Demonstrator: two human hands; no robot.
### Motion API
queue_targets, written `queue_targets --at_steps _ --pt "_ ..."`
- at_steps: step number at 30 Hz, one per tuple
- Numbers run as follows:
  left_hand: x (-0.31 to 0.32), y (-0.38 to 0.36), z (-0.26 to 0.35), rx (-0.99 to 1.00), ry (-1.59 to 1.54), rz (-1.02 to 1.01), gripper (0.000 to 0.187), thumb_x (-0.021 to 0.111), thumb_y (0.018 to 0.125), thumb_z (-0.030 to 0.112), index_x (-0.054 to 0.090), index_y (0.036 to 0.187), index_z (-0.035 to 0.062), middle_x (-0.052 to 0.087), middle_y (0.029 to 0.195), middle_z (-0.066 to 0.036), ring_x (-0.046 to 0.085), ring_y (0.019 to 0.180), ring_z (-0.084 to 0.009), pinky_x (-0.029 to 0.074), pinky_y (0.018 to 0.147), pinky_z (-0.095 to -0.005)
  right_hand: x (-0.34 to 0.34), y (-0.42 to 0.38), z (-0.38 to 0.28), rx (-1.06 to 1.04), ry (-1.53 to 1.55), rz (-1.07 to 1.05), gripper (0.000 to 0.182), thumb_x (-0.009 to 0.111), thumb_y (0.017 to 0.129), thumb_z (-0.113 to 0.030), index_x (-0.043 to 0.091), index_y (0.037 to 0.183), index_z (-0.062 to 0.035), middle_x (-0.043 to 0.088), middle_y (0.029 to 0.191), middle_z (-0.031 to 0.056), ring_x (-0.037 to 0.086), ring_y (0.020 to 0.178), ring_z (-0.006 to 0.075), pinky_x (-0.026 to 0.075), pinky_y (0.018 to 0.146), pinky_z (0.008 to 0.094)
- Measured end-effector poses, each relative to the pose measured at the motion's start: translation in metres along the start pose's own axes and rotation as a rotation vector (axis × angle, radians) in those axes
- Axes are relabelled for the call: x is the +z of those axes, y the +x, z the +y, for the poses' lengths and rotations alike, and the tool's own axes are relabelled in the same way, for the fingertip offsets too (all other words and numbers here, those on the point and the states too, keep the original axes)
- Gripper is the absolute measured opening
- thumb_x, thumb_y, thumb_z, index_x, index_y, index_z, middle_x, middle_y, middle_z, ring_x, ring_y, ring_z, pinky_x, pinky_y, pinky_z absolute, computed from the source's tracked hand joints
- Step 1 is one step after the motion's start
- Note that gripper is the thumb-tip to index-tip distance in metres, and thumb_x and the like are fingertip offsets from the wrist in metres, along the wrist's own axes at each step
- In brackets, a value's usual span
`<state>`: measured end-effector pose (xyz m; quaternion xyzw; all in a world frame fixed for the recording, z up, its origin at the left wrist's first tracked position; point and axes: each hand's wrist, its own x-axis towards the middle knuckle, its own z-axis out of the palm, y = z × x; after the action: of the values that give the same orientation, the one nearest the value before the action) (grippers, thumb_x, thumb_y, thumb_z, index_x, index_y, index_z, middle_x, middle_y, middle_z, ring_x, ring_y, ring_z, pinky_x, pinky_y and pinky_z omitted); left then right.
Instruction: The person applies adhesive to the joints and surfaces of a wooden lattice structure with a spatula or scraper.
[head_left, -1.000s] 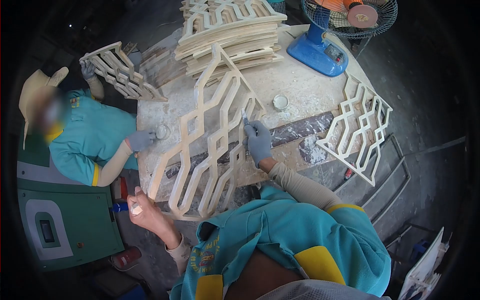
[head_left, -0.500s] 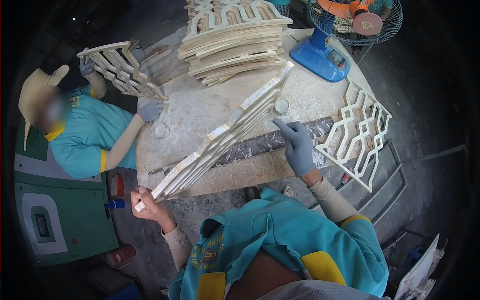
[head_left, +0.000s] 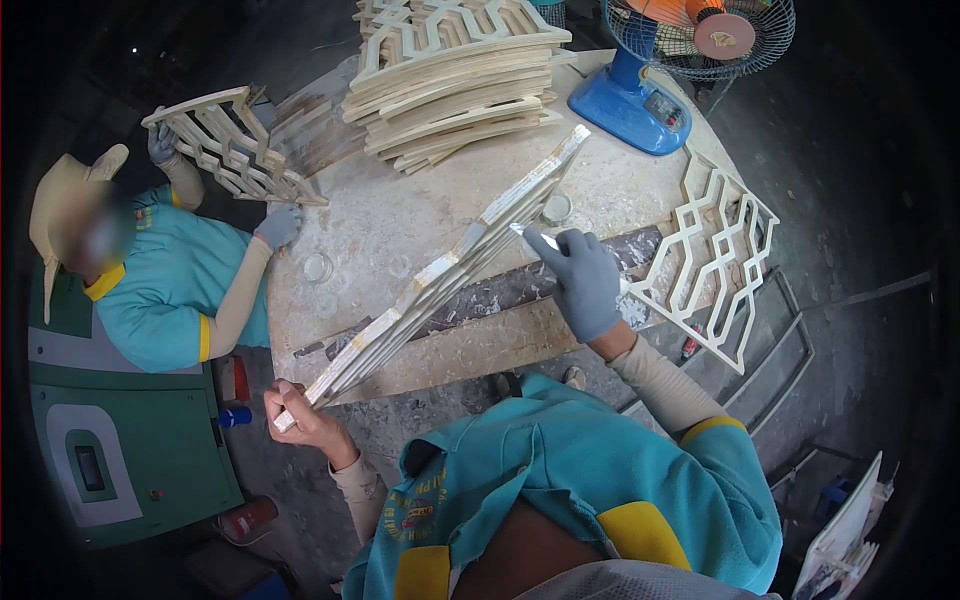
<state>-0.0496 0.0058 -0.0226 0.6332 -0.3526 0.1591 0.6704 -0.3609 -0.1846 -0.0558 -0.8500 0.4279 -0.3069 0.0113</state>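
My bare left hand (head_left: 305, 420) grips the near corner of a pale wooden lattice panel (head_left: 440, 270), which stands on edge and runs diagonally across the round worktable (head_left: 400, 215). My right hand (head_left: 582, 280), in a grey glove, holds a small putty knife (head_left: 528, 233) with its blade against the panel's edge near the middle. A small open tin (head_left: 557, 207) sits on the table just behind the panel.
A stack of lattice panels (head_left: 455, 75) fills the table's far side beside a blue fan (head_left: 650, 90). Another panel (head_left: 715, 255) leans at the right edge. A co-worker on the left holds a panel (head_left: 225, 150); a glass jar (head_left: 318, 266) sits near them. A green machine (head_left: 120, 440) stands lower left.
The panel went from lying flat to standing on edge. My right hand left it, then came back with the putty knife at its edge. The co-worker's hand moved off the jar.
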Motion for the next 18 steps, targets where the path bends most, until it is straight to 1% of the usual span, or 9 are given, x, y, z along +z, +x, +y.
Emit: queue_targets --at_steps 4,6,10,13,15,18 --pt "0.003 0.002 0.001 -0.053 -0.035 -0.002 0.039 0.058 0.094 0.006 0.032 0.064 0.0063 0.033 0.06 0.001 0.031 0.057 -0.009 0.024 0.053 -0.0283 -0.006 -0.005 0.016 0.048 -0.041 0.014 0.069 0.063 0.073 0.004 0.06 0.137 -0.0223 0.052 0.09 0.0072 0.054 0.081 0.0275 0.046 0.067 0.0395" --pt "0.005 0.004 0.002 -0.059 -0.015 0.006 0.04 0.058 0.094 0.006 0.031 0.064 0.0065 0.032 0.061 0.001 0.031 0.058 -0.0093 0.024 0.054 -0.0289 -0.013 -0.001 0.013 0.081 0.092 0.021 0.067 0.063 0.074 0.004 0.061 0.135 -0.0233 0.054 0.091 0.0082 0.056 0.081 0.028 0.047 0.066 0.041" --pt "0.0 0.002 -0.006 -0.036 -0.037 -0.01 0.041 0.058 0.094 0.006 0.031 0.063 0.0063 0.033 0.061 0.001 0.032 0.059 -0.0097 0.026 0.056 -0.0292 -0.01 0.015 -0.005 0.111 0.029 -0.005 0.065 0.064 0.074 0.003 0.062 0.133 -0.0243 0.054 0.09 0.0081 0.057 0.081 0.0275 0.049 0.065 0.0409" --pt "0.0 0.002 -0.007 -0.031 -0.033 -0.004 0.041 0.058 0.094 0.006 0.031 0.063 0.0059 0.033 0.062 0.0 0.033 0.059 -0.0103 0.027 0.056 -0.0297 -0.009 0.013 -0.022 0.075 -0.035 -0.043 0.065 0.066 0.073 0.001 0.062 0.132 -0.0251 0.053 0.087 0.0078 0.058 0.08 0.0269 0.05 0.064 0.0401" --pt "0.002 0.002 -0.005 -0.016 -0.02 0.003 0.041 0.058 0.094 0.007 0.032 0.063 0.0056 0.034 0.061 0.0 0.033 0.059 -0.0107 0.027 0.056 -0.0296 -0.015 0.006 -0.031 0.005 0.043 -0.096 0.066 0.069 0.072 -0.002 0.061 0.133 -0.0256 0.052 0.086 0.0078 0.058 0.079 0.0264 0.05 0.062 0.0395" --pt "0.001 0.003 -0.006 -0.032 -0.014 0.0 0.041 0.058 0.094 0.006 0.032 0.062 0.0055 0.034 0.061 0.0 0.033 0.059 -0.011 0.027 0.056 -0.0296 -0.024 0.012 -0.022 0.054 -0.008 -0.096 0.066 0.072 0.071 -0.005 0.061 0.133 -0.0258 0.053 0.089 0.008 0.059 0.08 0.0263 0.05 0.061 0.0396"
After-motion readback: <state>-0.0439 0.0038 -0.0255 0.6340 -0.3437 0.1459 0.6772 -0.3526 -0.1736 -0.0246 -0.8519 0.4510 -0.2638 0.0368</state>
